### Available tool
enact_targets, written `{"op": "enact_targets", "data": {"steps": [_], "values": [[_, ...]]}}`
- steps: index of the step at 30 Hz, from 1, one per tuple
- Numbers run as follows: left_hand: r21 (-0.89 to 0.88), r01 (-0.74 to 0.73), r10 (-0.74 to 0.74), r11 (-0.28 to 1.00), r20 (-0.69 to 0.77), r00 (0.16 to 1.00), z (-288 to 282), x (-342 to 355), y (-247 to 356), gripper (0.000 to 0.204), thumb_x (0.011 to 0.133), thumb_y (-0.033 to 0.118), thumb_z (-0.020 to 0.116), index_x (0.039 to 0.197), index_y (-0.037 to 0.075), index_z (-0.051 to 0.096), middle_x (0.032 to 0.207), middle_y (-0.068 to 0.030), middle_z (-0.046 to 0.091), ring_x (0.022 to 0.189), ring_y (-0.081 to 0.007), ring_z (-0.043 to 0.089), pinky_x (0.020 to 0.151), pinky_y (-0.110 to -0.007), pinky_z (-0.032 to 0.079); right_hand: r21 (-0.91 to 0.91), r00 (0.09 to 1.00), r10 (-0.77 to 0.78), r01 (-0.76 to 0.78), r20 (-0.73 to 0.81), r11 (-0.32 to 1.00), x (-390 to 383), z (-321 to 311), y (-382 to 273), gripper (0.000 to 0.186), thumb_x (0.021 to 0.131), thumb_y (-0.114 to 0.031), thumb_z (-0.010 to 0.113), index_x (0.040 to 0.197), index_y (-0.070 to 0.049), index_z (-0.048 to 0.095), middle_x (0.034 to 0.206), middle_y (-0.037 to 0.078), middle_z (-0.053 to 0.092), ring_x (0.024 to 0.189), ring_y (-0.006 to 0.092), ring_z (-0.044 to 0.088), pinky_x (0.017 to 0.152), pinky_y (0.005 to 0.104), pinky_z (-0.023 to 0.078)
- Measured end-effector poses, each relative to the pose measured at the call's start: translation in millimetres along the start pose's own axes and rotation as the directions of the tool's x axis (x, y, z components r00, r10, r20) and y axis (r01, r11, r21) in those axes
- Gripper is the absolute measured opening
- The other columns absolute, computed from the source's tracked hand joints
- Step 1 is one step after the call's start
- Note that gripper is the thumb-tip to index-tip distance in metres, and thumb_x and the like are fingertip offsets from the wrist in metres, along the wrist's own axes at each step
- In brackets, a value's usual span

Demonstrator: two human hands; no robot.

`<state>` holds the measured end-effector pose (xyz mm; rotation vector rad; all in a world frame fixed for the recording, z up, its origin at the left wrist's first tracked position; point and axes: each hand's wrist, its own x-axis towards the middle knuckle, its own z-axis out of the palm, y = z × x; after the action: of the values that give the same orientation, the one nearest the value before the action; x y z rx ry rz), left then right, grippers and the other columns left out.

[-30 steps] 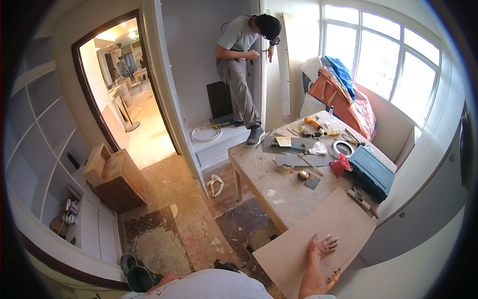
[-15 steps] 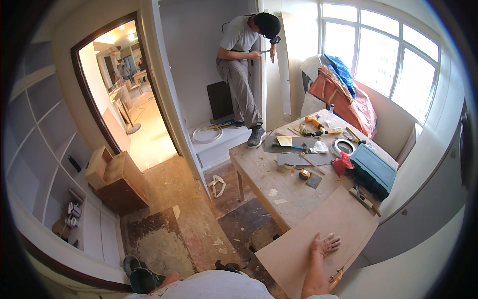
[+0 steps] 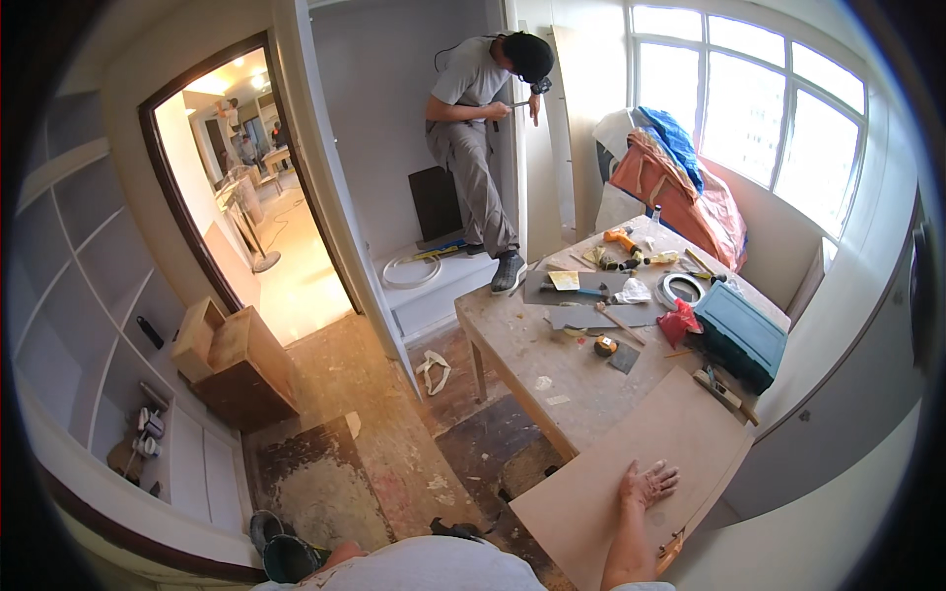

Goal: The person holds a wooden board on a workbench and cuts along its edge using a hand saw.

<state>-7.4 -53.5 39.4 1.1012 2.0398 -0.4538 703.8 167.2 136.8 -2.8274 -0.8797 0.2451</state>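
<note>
My right hand (image 3: 649,483) lies flat on a thin tan wooden board (image 3: 631,448), its fingers spread and dusted with pale powder. The board rests over the near corner of the worktable (image 3: 522,389) and juts out past its edge toward me. Beside my right forearm, at the board's edge, there is an orange-brown wooden handle (image 3: 671,554); the rest of that thing is hidden. Of my left arm only a small part shows at the lower edge, and its hand is out of sight.
On the table are a teal toolbox (image 3: 741,330), a tape roll (image 3: 681,290), a tape measure (image 3: 605,346), a hammer (image 3: 619,323) and an orange power tool (image 3: 620,237). A co-worker (image 3: 473,148) stands beyond, one foot at the table's corner. Wooden boxes (image 3: 241,364) and buckets (image 3: 286,557) stand left.
The view has shifted very slightly. My right hand stays flat on the board, and the co-worker's raised hand has moved a little.
</note>
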Motion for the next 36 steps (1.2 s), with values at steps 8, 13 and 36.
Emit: {"op": "enact_targets", "data": {"steps": [8,13,36], "values": [[-0.021,0.011,-0.011,1.0,0.009,1.0,-5,-1,5,0.057,0.09,0.049,0.075,0.104,-0.006,0.078,0.103,-0.0304,0.075,0.101,-0.0435,0.074,0.087,-0.054,0.055,-0.003,1.0,-0.004,0.004,0.001,1.0,-3,-4,-1,0.094,0.1,-0.067,0.052,0.168,-0.005,0.032,0.176,0.029,0.015,0.163,0.0495,0.01,0.131,0.0621,0.007],[-0.023,0.023,-0.025,0.999,-0.074,0.997,1,-2,5,0.057,0.088,0.05,0.076,0.104,-0.004,0.078,0.104,-0.0295,0.075,0.103,-0.0441,0.074,0.086,-0.055,0.055,0.002,1.0,-0.002,0.002,-0.004,1.0,-1,-1,0,0.094,0.1,-0.066,0.053,0.168,-0.005,0.032,0.176,0.029,0.015,0.163,0.0491,0.01,0.131,0.0617,0.008],[-0.079,0.159,-0.142,0.984,0.182,0.973,21,39,-27,0.054,0.085,0.048,0.079,0.106,-0.002,0.079,0.109,-0.0303,0.075,0.111,-0.0452,0.073,0.091,-0.054,0.056,-0.022,1.0,0.013,-0.013,0.007,1.0,-3,-5,-2,0.092,0.101,-0.066,0.05,0.168,-0.006,0.032,0.176,0.028,0.016,0.164,0.0464,0.009,0.132,0.0603,0.006]]}}
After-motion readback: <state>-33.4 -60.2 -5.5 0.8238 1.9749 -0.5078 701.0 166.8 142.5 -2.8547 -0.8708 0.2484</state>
